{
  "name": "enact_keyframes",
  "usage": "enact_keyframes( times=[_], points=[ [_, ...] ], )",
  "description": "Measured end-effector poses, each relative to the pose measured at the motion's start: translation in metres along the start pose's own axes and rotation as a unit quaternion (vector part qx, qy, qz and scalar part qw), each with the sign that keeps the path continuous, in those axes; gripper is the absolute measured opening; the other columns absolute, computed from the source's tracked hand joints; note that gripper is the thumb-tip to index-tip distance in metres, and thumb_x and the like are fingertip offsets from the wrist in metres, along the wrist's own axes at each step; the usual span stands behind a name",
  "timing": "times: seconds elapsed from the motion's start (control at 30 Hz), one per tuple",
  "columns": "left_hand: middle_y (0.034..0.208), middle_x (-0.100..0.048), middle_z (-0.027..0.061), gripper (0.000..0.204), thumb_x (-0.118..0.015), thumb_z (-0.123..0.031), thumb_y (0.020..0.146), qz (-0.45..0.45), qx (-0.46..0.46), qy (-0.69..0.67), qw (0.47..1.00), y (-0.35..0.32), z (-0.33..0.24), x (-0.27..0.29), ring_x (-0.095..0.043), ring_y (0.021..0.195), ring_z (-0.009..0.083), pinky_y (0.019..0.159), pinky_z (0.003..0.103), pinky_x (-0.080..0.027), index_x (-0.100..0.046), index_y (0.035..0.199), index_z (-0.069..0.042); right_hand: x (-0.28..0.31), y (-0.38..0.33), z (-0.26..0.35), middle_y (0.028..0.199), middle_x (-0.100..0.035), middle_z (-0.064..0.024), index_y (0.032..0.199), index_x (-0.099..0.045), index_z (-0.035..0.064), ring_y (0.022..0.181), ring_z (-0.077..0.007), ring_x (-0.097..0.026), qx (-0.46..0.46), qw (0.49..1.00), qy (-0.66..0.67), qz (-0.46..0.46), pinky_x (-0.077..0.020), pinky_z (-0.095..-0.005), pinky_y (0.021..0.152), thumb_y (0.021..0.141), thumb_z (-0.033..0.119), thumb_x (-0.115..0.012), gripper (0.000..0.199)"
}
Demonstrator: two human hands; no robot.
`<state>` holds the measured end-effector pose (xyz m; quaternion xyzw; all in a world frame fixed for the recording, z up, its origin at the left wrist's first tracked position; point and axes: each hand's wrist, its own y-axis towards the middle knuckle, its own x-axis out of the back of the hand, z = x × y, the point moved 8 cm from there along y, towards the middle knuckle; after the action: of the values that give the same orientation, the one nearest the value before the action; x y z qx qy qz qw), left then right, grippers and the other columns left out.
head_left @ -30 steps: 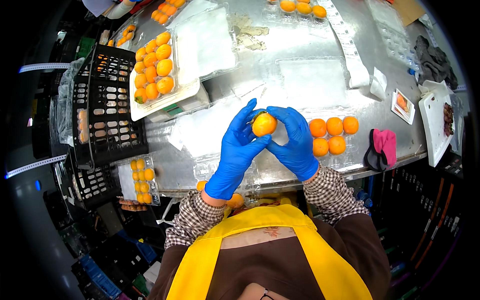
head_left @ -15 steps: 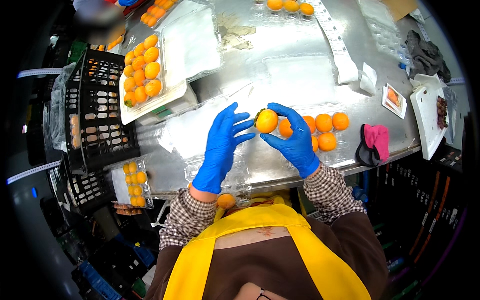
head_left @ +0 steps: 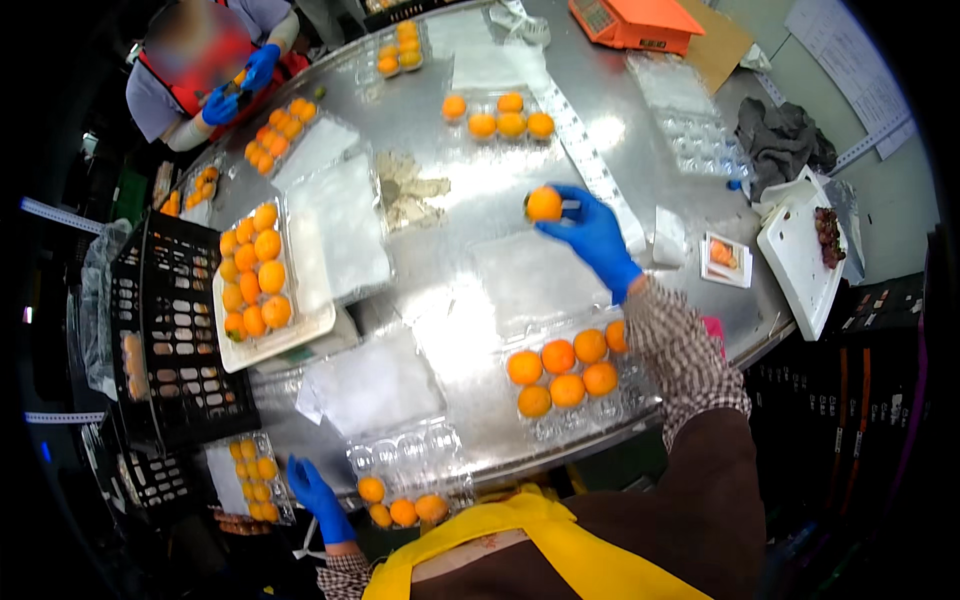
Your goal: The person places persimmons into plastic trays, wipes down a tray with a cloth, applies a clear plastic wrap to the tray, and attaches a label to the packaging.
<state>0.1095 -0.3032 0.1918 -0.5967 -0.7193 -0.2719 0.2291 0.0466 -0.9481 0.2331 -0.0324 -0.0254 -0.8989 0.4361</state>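
My gloved right hand (head_left: 590, 232) reaches out over the middle of the metal table, its thumb and fingers pinching an orange persimmon (head_left: 543, 204). Lower down, my gloved left hand (head_left: 318, 497) is empty at the table's near edge, fingers apart. It is between a filled persimmon pack (head_left: 256, 480) and an unlidded clear plastic tray (head_left: 408, 452) with several persimmons along its near side. Below my right forearm lies another clear tray (head_left: 560, 428), with persimmons in two rows; my sleeve hides its right end.
A black crate (head_left: 190, 330) stands at the left beside a full pack on a white scale (head_left: 325, 325). Farther off are more persimmon packs (head_left: 510, 124), an orange scale (head_left: 640, 22) and stacked empty trays (head_left: 700, 140). A co-worker's gloved hands (head_left: 245, 88) hold something at the far left.
My right hand has carried the persimmon away from my body, farther over the table. My left hand has dropped back toward the near left edge. The view has shifted, showing more of the far table.
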Motion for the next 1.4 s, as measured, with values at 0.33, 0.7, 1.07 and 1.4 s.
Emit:
enact_keyframes(
  times=[0.33, 0.7, 1.07, 1.4],
  points=[
    [0.122, -0.040, 0.0309, 0.076, -0.055, -0.044, 0.081, -0.163, 0.327, 0.337, 0.868, -0.069, 0.085, 0.042, -0.044, 0.108, 0.0418, 0.089, 0.047, -0.039, -0.026, 0.130, 0.005, 0.060, 0.204, -0.015, 0.107, -0.055, -0.0119, 0.112, -0.052, 0.0136, 0.097, -0.0299, -0.055, 0.065, 0.892, -0.435, -0.107, -0.0444, -0.0366, 0.084, 0.062, 0.023, -0.073, 0.055],
    [0.123, -0.043, 0.0186, 0.052, -0.046, -0.029, 0.090, -0.188, 0.255, -0.156, 0.936, -0.073, 0.133, 0.012, -0.047, 0.106, 0.0262, 0.091, 0.037, -0.039, -0.033, 0.126, 0.006, 0.052, 0.252, -0.037, 0.101, -0.061, -0.0125, 0.106, -0.057, 0.0065, 0.094, -0.0260, -0.058, 0.011, 0.879, -0.475, 0.043, -0.0454, -0.0322, 0.083, 0.060, 0.012, -0.075, 0.050],
    [0.123, -0.043, 0.0210, 0.054, -0.046, -0.032, 0.089, -0.196, 0.279, -0.127, 0.932, -0.073, 0.096, 0.006, -0.047, 0.105, 0.0267, 0.091, 0.037, -0.039, -0.033, 0.124, 0.007, 0.066, 0.266, -0.071, 0.100, -0.063, -0.0094, 0.105, -0.060, 0.0044, 0.090, -0.0201, -0.059, -0.021, 0.922, -0.384, 0.043, -0.0461, -0.0289, 0.082, 0.061, 0.007, -0.075, 0.047],
    [0.123, -0.044, 0.0186, 0.050, -0.041, -0.029, 0.092, -0.098, 0.254, -0.257, 0.927, -0.073, 0.096, -0.008, -0.048, 0.105, 0.0267, 0.092, 0.037, -0.038, -0.036, 0.125, 0.009, 0.066, 0.251, -0.046, 0.113, -0.053, -0.0186, 0.119, -0.052, 0.0117, 0.106, -0.0313, -0.050, 0.103, 0.878, -0.455, -0.111, -0.0397, -0.0366, 0.092, 0.068, 0.036, -0.070, 0.059]
  ],
)
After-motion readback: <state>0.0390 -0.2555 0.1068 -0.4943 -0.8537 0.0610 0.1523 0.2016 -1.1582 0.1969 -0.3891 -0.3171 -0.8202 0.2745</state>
